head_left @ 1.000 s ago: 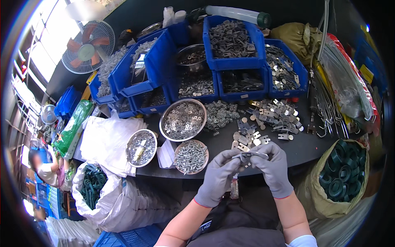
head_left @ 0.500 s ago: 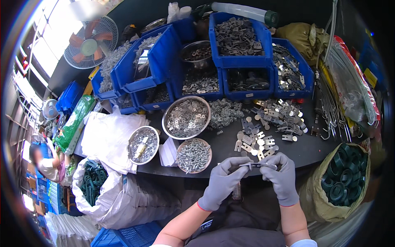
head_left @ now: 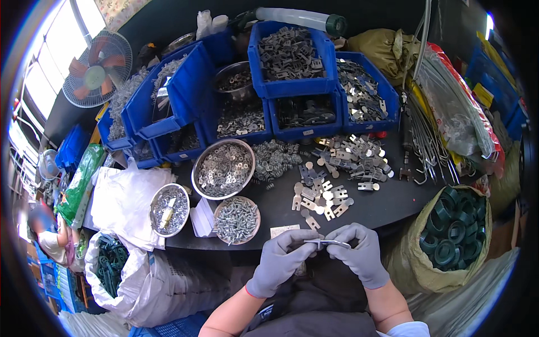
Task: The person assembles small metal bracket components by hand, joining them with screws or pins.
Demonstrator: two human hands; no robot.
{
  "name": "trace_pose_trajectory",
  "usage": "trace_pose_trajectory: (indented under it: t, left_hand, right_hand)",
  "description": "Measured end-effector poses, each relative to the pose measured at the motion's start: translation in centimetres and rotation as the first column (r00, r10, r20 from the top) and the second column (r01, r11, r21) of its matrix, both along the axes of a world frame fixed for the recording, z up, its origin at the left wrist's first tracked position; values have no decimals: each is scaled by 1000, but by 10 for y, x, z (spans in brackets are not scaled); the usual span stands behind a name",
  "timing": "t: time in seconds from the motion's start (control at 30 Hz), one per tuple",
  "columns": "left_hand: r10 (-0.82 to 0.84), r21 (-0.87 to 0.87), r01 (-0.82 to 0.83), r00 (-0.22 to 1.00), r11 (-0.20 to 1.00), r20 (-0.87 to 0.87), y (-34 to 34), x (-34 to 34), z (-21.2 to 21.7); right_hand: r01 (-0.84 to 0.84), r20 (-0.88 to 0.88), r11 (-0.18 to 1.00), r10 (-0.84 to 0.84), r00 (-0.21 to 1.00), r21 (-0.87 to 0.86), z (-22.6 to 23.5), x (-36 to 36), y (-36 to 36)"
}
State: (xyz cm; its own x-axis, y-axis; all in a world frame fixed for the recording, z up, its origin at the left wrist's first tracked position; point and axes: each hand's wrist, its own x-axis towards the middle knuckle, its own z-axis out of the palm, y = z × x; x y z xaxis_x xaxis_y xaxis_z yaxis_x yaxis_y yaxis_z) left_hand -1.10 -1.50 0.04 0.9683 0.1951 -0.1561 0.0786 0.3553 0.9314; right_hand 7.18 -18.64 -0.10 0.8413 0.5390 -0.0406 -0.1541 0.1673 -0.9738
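Note:
Both of my hands wear grey gloves and meet just off the table's near edge. Between them is a small flat metal plate (head_left: 336, 243) with a rounded end. My left hand (head_left: 282, 263) pinches its left end, and the fingers of my right hand (head_left: 360, 257) close on the right end. The gloves hide part of the piece. Loose metal plates with forked and round ends (head_left: 331, 199) lie on the table just beyond my hands, near a heap of similar plates (head_left: 362, 157).
Left of my hands stand a bowl of screws (head_left: 237, 221), a steel bowl of washers (head_left: 223, 169) and a smaller bowl (head_left: 169, 210). Stacked blue bins (head_left: 295, 88) line the back. Sacks stand at the left (head_left: 151, 286) and right (head_left: 401, 255), the right one holding green rings.
The view has swung, so the table's contents sit farther left in the picture. My hands have drawn a little closer together, still gripping the metal plate.

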Motion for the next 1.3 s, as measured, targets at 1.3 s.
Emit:
trace_pose_trajectory:
  t: [1.3]
  left_hand:
    - [-151, 906, -193, 952, 376, 265, 3, 50, -77]
  right_hand:
    - [495, 868, 833, -36, 494, -247, 23, 123, 48]
